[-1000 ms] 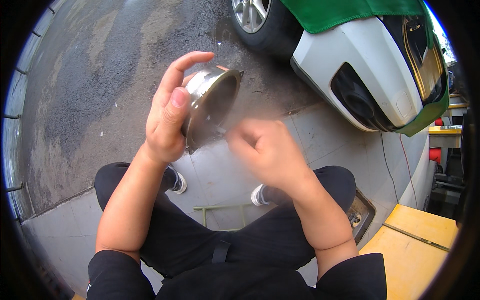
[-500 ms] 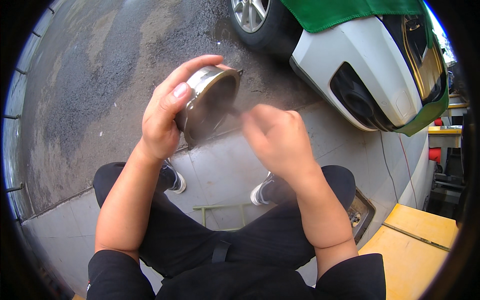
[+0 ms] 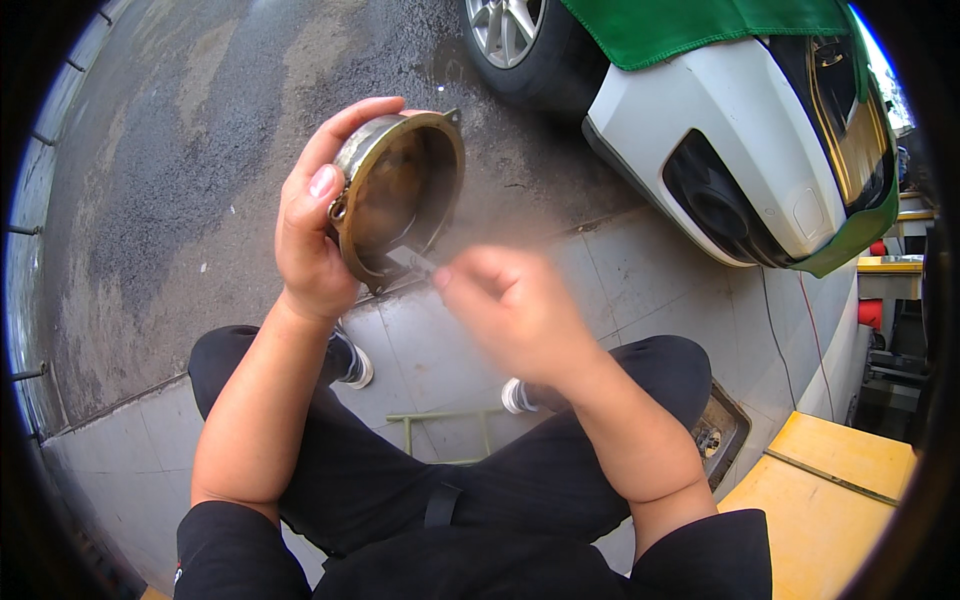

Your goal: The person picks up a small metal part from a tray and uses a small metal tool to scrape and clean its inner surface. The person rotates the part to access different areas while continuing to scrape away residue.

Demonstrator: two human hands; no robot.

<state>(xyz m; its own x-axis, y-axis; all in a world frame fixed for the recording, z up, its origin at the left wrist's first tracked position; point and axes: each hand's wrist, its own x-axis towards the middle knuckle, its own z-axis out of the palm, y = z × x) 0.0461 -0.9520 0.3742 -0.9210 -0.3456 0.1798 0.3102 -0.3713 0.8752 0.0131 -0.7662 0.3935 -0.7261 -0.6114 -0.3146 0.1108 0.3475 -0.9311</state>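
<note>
My left hand [image 3: 312, 225] is wrapped round the outside of a round, cup-shaped metal housing [image 3: 402, 190] and holds it up, tilted. Its hollow, brownish inside faces right and toward me, and small bolt ears stick out from the flanged rim. Pinched in my right hand [image 3: 515, 310] is a small, flat, light-coloured blade [image 3: 408, 259], whose end lies at the housing's lower rim. Motion blurs the right hand somewhat, and its fingers hide the rest of the blade. A dusty haze hangs by the rim.
At the upper right stands a white car bumper [image 3: 720, 130] under a green cover [image 3: 700, 25], beside a wheel [image 3: 525, 45]. A yellow box-like surface [image 3: 815, 500] is at my lower right, near a floor tray [image 3: 728, 430]. A green metal frame [image 3: 407, 432] shows between my legs.
The housing has turned so that more of its inside shows, and has shifted slightly left. My right hand has moved down and left, bringing the blade to the lower rim.
</note>
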